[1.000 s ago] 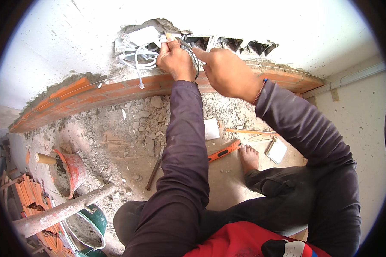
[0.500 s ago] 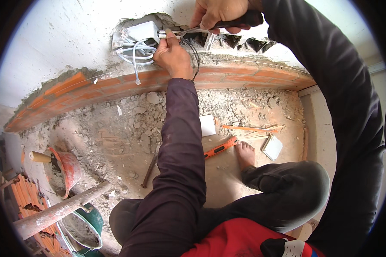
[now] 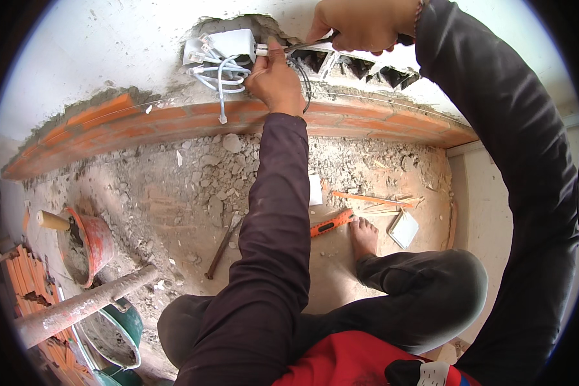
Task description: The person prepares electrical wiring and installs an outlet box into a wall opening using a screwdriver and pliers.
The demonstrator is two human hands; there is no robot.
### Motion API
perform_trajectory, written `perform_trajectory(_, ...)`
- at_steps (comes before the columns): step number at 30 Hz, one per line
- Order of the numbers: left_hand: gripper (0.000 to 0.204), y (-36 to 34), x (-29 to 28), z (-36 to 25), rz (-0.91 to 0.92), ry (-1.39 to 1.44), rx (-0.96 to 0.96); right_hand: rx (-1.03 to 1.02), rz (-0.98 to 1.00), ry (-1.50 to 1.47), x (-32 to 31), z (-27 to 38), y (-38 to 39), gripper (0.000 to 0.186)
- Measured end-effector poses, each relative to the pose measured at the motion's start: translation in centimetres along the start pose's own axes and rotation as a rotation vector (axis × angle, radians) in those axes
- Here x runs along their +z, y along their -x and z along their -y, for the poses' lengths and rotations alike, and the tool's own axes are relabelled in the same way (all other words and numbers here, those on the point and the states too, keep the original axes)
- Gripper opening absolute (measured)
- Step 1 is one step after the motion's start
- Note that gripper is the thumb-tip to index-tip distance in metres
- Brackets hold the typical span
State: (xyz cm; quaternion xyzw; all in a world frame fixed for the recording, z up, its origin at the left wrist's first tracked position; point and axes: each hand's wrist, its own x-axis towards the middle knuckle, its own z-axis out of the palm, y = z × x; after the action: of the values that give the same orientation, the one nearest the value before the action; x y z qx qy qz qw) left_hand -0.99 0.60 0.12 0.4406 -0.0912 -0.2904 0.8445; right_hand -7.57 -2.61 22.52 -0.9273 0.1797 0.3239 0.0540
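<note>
My left hand (image 3: 278, 83) pinches a small white piece with metal parts (image 3: 262, 49) at the right end of a white box (image 3: 231, 44). The box sits in front of a rough hole in the wall. Looped grey-white cables (image 3: 222, 76) with clear plugs hang under it, and thin black wires (image 3: 307, 82) curve down beside my left fingers. My right hand (image 3: 367, 24) is wrapped around a dark-handled screwdriver (image 3: 312, 44). Its metal shaft points left toward the pinched piece; the tip is hard to make out, and my fingers cover most of the handle.
Exposed orange brick (image 3: 193, 119) runs below the hole, with rubble (image 3: 228, 170) beneath. On the floor lie an orange cutter (image 3: 331, 223), a white square plate (image 3: 403, 229) and a metal bar (image 3: 223, 249). Left stand a red bucket (image 3: 100, 244), a green bucket (image 3: 132, 321) and a pole (image 3: 96, 302).
Both hands, the box and the cables appear farther right in the picture. My right hand has turned, so its back now hides most of the screwdriver handle.
</note>
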Motion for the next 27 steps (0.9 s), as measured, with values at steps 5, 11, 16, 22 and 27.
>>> perform_trajectory(5,0.027,-0.7,-0.8,0.2,0.002,-0.065,0.048,0.091,0.022,0.180,-2.7,2.1,-0.6,0.020)
perform_trajectory(11,0.025,-0.3,-0.5,0.7,0.026,0.054,0.062,0.262,0.063,0.021,-4.4,2.6,-0.4,0.040)
perform_trajectory(16,0.026,-0.3,-0.6,1.2,0.074,0.072,0.061,0.126,-0.039,0.437,-2.2,0.8,-1.5,0.033)
perform_trajectory(22,0.027,-1.7,-2.3,0.9,0.062,-0.028,0.108,-0.014,-0.182,0.685,-3.9,5.2,-1.2,0.022)
perform_trajectory(27,0.029,-0.4,-1.0,1.8,0.088,0.084,0.115,0.105,0.089,0.858,-5.5,3.7,-6.8,0.020)
